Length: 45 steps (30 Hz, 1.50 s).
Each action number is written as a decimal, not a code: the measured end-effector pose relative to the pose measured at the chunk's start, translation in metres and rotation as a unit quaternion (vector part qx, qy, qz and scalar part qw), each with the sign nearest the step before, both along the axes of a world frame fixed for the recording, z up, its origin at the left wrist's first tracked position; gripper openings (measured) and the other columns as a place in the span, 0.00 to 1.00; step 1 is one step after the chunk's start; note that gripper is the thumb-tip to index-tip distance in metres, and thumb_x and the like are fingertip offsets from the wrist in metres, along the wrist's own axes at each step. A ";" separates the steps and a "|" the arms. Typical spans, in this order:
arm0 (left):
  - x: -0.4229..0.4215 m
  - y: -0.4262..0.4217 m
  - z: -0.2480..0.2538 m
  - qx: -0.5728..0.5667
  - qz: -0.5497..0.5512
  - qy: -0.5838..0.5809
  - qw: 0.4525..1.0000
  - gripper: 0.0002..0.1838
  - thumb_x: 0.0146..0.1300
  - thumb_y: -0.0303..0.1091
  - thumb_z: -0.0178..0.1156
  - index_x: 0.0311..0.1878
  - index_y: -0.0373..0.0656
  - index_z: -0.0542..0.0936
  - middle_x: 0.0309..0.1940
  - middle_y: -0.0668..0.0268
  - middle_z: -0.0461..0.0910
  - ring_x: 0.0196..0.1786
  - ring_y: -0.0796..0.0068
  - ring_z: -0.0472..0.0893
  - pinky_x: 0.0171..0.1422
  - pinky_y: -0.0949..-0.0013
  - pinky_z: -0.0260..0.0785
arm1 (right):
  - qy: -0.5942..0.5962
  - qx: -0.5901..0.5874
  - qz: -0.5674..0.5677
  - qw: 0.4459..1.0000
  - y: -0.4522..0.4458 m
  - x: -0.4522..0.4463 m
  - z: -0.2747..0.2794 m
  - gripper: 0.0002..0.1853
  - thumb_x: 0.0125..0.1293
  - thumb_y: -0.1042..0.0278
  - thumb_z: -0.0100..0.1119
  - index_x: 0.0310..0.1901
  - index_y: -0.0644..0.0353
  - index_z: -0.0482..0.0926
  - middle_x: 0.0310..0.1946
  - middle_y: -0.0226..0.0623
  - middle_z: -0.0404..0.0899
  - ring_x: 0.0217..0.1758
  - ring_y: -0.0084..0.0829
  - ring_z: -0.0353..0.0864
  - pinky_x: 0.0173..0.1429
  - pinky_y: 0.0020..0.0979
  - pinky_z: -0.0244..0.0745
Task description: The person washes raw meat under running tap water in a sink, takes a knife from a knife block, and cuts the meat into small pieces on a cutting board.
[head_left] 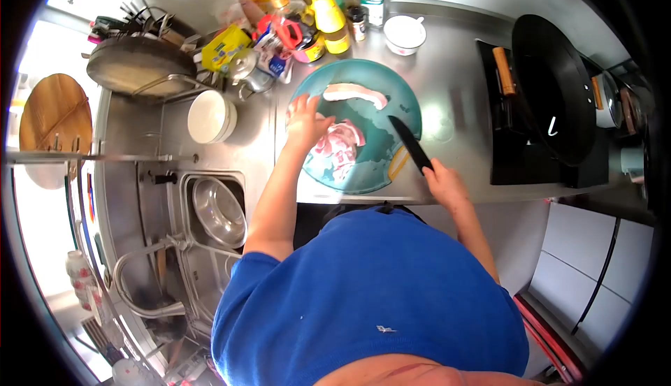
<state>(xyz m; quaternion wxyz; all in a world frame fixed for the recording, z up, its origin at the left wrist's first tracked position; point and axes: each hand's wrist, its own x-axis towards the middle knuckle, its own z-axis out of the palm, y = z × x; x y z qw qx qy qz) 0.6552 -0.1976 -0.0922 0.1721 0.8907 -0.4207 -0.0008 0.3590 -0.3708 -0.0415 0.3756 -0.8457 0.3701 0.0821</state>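
Note:
A round teal cutting board (381, 152) lies on the steel counter. On it are a long strip of meat (355, 94) near the far side and a pile of sliced meat (340, 147) nearer the left edge. My left hand (307, 122) is over the board's left side, fingers spread, beside the sliced pile; its fingertips partly cover some meat. My right hand (445, 183) is closed around the handle of a black knife (409, 141), whose blade points up and left over the board's right edge.
Bottles (328, 19) and seasoning packets stand behind the board, with a white bowl (405, 34) to their right. A wok (556, 89) sits on the right stove. At left are a cream bowl (212, 117) and a sink (203, 274) holding a metal basin (219, 211).

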 end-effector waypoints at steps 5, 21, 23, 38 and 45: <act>-0.039 0.013 0.007 0.093 -0.239 0.049 0.965 0.44 0.29 0.40 0.77 0.58 0.53 0.72 0.58 0.63 0.70 0.65 0.57 0.65 0.67 0.37 0.50 | -0.025 0.001 0.022 0.999 -0.001 0.001 -0.024 0.12 0.67 0.57 0.48 0.40 0.58 0.70 0.29 0.54 0.78 0.37 0.58 0.76 0.42 0.52 0.69; 0.023 -0.017 0.022 0.198 -0.198 0.234 0.931 0.06 0.44 0.24 0.62 0.28 0.41 0.77 0.24 0.66 0.79 0.27 0.68 0.77 0.35 0.67 0.71 | -0.055 0.025 -0.055 0.997 0.006 -0.026 -0.020 0.13 0.66 0.60 0.49 0.38 0.63 0.70 0.29 0.56 0.77 0.36 0.57 0.77 0.39 0.49 0.69; 0.028 -0.017 0.016 0.067 -0.192 0.450 0.869 0.11 0.47 0.26 0.62 0.36 0.40 0.80 0.27 0.67 0.81 0.35 0.70 0.82 0.40 0.68 0.73 | -0.055 0.035 -0.066 0.996 0.004 -0.027 -0.019 0.13 0.66 0.60 0.49 0.38 0.64 0.70 0.28 0.56 0.77 0.35 0.57 0.76 0.39 0.48 0.69; -0.016 0.021 -0.013 -0.073 0.106 0.411 0.902 0.26 0.48 0.36 0.69 0.49 0.37 0.73 0.35 0.58 0.80 0.37 0.67 0.81 0.41 0.65 0.73 | -0.067 0.037 -0.054 0.996 0.003 -0.001 -0.004 0.13 0.67 0.60 0.50 0.38 0.63 0.69 0.27 0.57 0.76 0.34 0.59 0.75 0.38 0.49 0.69; -0.071 0.040 -0.021 -0.031 0.109 0.069 0.991 0.31 0.40 0.42 0.72 0.51 0.50 0.74 0.51 0.61 0.70 0.56 0.53 0.68 0.55 0.50 0.66 | -0.077 -0.091 0.170 0.978 0.034 0.050 -0.014 0.08 0.67 0.64 0.48 0.39 0.60 0.67 0.25 0.50 0.79 0.28 0.54 0.78 0.33 0.51 0.73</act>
